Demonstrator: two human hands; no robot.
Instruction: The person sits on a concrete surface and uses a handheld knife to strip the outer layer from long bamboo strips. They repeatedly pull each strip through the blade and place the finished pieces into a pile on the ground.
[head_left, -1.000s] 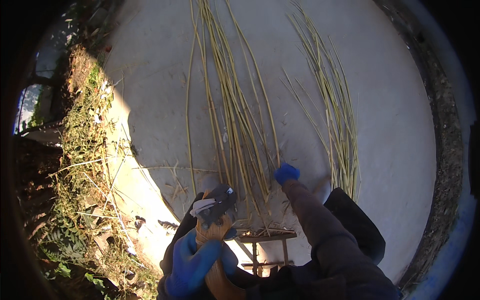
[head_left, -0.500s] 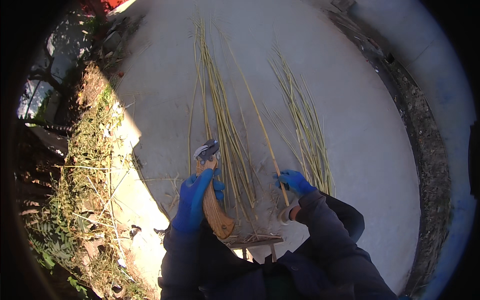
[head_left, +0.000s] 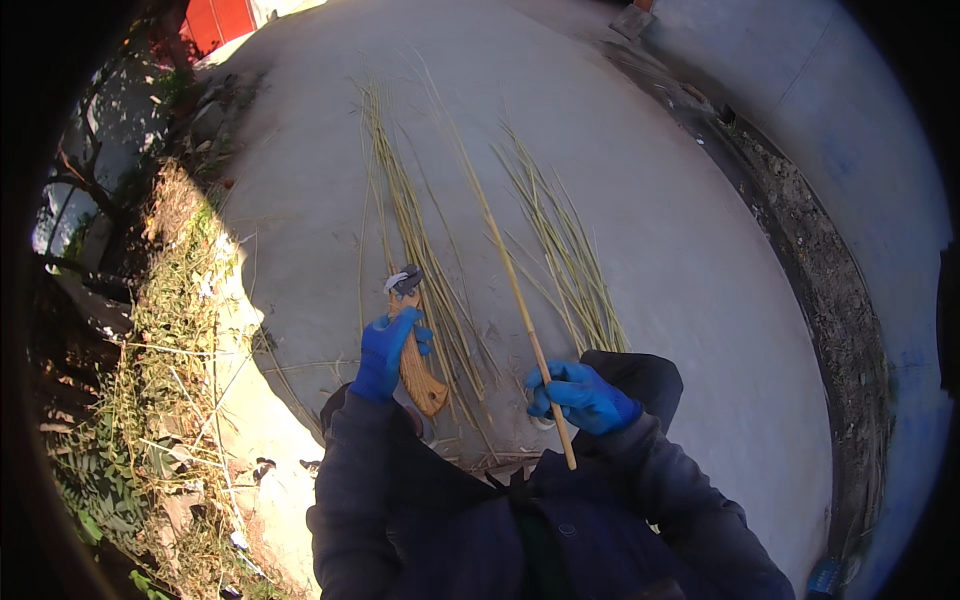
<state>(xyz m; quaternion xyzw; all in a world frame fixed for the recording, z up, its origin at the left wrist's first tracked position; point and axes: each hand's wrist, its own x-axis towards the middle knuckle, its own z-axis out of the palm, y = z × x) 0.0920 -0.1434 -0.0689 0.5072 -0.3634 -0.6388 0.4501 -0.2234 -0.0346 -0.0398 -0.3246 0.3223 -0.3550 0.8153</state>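
My left hand [head_left: 379,358], in a blue glove, is closed round the curved wooden handle of a tool [head_left: 420,378]. Its small grey metal head points away from me, and I cannot tell its exact kind. In my right hand [head_left: 590,402], also blue-gloved, is one long thin cane [head_left: 516,290]. The cane's thick end sticks out below the fingers toward me, and its thin end reaches far ahead. Beyond the tool lies a loose bundle of canes [head_left: 408,205] on the ground. A second, greener bundle [head_left: 572,262] lies to the right, past my right hand.
Grey concrete ground [head_left: 690,330] spreads around the canes. Dry weeds and stalks [head_left: 175,320] line the left side, partly in sunlight. At the right runs a strip of dirt [head_left: 825,270] beside a pale wall [head_left: 890,200]. Something red [head_left: 218,22] stands far left.
My right hand has drawn the cane toward me, so its thick end now lies over my lap. The left hand still holds the tool. My view has tilted up and shifted a little.
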